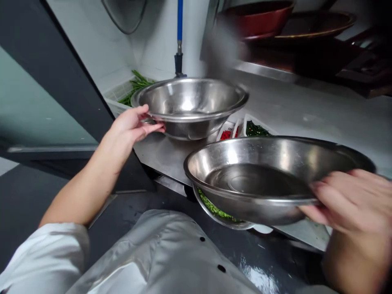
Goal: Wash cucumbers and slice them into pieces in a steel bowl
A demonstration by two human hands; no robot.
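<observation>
A wide steel bowl (190, 98) is at the centre-left above the metal counter, and my left hand (134, 124) grips its left edge, thumb at the rim and fingers beneath. My right hand (352, 200) is closed on the right rim of a second steel bowl (245, 179), held nearer to me and further right. Both bowls look empty inside. The nearer one partly covers a bowl of chopped greens (214, 208) below it. Motion blurs my right hand slightly.
A basket (118, 92) of long green stalks stands at the back left. Small white trays hold red pieces (226, 134) and dark green pieces (256, 129) on the counter (294, 110). A blue pole (180, 24) rises behind; red-brown vessels (260, 18) sit upper right.
</observation>
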